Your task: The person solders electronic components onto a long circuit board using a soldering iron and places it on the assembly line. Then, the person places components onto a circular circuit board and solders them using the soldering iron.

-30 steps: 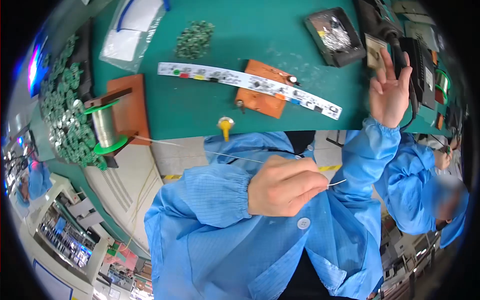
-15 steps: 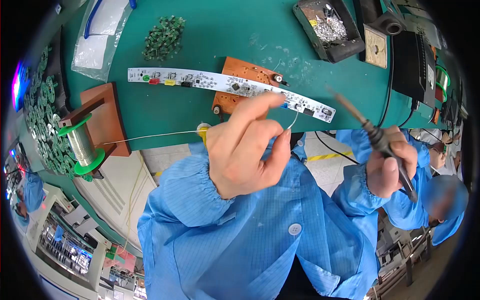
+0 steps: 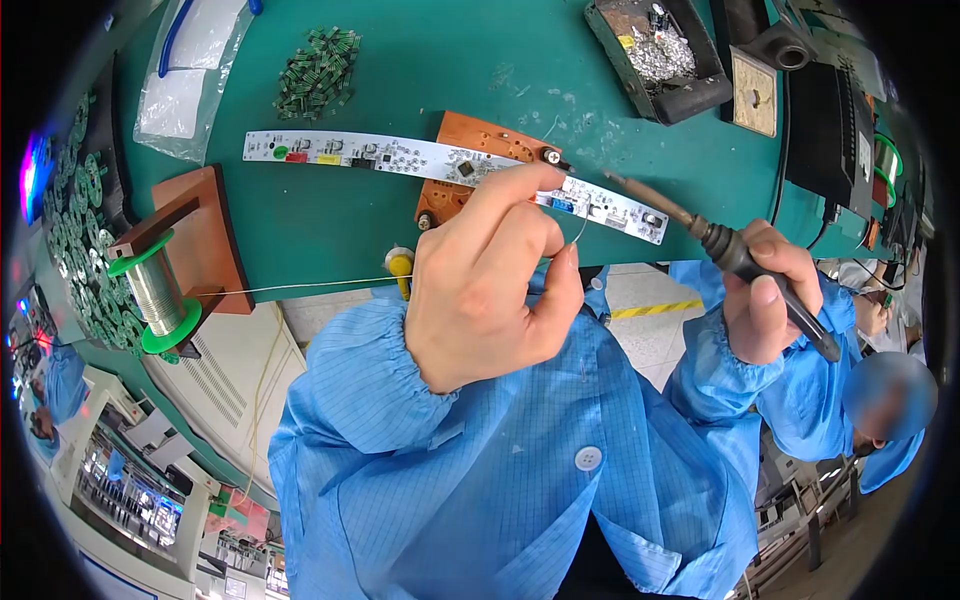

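Note:
My left hand [image 3: 490, 275] pinches a thin solder wire [image 3: 300, 286] that runs back to a green-flanged spool [image 3: 155, 292] on the left. The wire's free end curves up from my fingers to the right part of a long white circuit board [image 3: 405, 157], and my index fingertip is at the board. Beneath the board lies an orange fixture [image 3: 445, 200]. In my right hand [image 3: 768, 290] is a soldering iron [image 3: 735, 254], its tip pointing up and left just above the board's right part, apart from it.
A black tray [image 3: 660, 60] of metal bits stands at the back right, beside a sponge [image 3: 753, 95] and an iron holder [image 3: 785, 45]. Small green boards [image 3: 318, 75] lie piled behind the white board. Another person [image 3: 820, 400] is at the right.
My right hand has taken up the soldering iron and brought it left towards the board. My left hand has carried the wire up and left to the board. The view has shifted.

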Available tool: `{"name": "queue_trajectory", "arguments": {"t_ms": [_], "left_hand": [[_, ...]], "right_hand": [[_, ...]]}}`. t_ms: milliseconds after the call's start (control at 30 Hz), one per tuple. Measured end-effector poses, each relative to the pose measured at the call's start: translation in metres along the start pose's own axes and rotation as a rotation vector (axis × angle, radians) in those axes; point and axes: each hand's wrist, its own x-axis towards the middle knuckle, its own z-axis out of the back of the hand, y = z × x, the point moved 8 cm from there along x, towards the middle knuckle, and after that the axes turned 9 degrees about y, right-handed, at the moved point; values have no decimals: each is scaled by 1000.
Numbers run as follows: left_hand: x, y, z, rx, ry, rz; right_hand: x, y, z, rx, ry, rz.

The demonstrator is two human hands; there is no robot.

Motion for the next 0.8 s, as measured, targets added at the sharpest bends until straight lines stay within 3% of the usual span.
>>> {"name": "queue_trajectory", "arguments": {"t_ms": [67, 167, 200, 267, 500, 667, 800], "left_hand": [[0, 0, 0, 0, 13, 9], [-1, 1, 0, 6, -41, -69], [-1, -1, 2, 8, -41, -71], [0, 0, 0, -18, 41, 2], [-4, -1, 3, -30, 34, 23], [-18, -18, 19, -131, -87, -79], [-23, -4, 27, -36, -99, -15]], "right_hand": [[-7, 1, -4, -92, -171, -51], [9, 6, -35, -447, 84, 199], [9, 2, -48, -533, 202, 124], [8, -8, -59, -545, 194, 129], [10, -4, -78, -564, 224, 258], [5, 4, -83, -523, 183, 307], [15, -8, -100, -459, 194, 345]]}}
